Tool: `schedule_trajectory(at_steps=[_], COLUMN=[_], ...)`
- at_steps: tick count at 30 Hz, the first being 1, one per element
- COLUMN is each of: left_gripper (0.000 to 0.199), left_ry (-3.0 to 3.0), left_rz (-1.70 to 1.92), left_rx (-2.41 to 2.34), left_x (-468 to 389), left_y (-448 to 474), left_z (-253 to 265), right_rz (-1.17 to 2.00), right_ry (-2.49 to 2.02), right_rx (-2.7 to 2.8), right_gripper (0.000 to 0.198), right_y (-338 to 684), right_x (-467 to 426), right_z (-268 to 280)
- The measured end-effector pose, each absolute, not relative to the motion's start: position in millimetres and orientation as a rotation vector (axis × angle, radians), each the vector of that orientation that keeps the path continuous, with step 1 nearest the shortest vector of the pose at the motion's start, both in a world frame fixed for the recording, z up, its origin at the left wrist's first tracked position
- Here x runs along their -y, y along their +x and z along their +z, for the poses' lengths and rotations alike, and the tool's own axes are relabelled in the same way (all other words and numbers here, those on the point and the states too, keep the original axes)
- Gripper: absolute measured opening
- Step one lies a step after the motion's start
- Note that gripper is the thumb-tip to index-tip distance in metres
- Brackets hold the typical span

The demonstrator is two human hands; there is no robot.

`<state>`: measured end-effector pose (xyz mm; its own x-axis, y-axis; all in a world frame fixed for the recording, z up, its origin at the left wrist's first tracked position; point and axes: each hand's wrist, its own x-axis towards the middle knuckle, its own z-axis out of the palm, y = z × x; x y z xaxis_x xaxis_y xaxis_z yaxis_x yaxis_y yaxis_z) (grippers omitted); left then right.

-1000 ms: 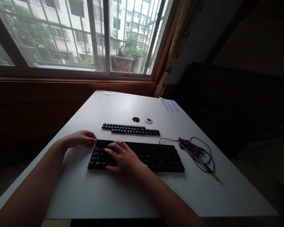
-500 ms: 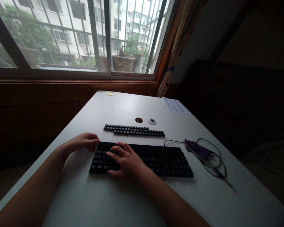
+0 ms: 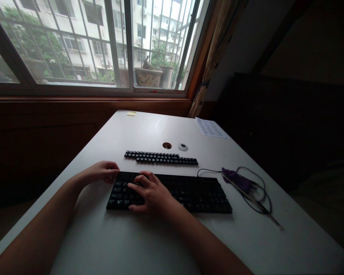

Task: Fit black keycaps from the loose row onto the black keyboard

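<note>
A black keyboard (image 3: 200, 193) lies flat on the white desk, with dark gaps among the keys of its upper rows. At its far left corner is my left hand (image 3: 104, 172), fingers curled and thumb and forefinger pinched against the corner. My right hand (image 3: 151, 193) rests palm down over the left half of the keyboard, fingers bent and spread apart on the keys. It hides the keys beneath it. Behind the keyboard, loose black keycaps (image 3: 160, 157) stand lined up in rows.
To the right of the keyboard lie a purple cloth (image 3: 237, 179), a looped black cable (image 3: 265, 183) and a thin stick (image 3: 263, 210). Farther back are a round desk hole (image 3: 167, 146), its cover (image 3: 182, 147), printed paper (image 3: 211, 128) and a yellow note (image 3: 131, 114).
The whole view has shifted very slightly. Both hands keep nearly the same places on the keyboard, and nothing has been picked up or let go.
</note>
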<state>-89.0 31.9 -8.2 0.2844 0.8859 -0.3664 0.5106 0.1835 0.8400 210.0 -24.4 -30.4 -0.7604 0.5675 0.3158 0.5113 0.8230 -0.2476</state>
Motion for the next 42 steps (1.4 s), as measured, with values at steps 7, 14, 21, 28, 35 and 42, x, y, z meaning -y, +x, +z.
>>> schedule_trajectory(at_steps=[7,14,21,28,35,42], left_gripper=[0.05,0.051,0.05,0.051,0.053,0.05], left_ry=[1.465,1.519,1.504,1.502,1.52,1.531], left_rz=[0.503,0.596,0.602,0.603,0.603,0.615], left_rx=[-1.399,-1.462,-1.46,-1.443,-1.433,-1.423], left_x=[-37,-41,-42,-42,-42,-43], left_y=[-87,-83,-82,-82,-81,-82], left_z=[-19,-24,-26,-25,-24,-26], right_rz=[0.151,0.111,0.1,0.06,0.064,0.077], right_ry=[-0.84,-0.911,-0.969,-0.98,-0.966,-0.969], right_rx=[2.635,2.604,2.623,2.632,2.633,2.617], right_gripper=[0.075,0.077,0.076,0.076,0.073,0.069], right_y=[209,207,207,208,207,206], right_x=[24,20,21,22,20,19], right_z=[-28,-29,-26,-25,-25,-26])
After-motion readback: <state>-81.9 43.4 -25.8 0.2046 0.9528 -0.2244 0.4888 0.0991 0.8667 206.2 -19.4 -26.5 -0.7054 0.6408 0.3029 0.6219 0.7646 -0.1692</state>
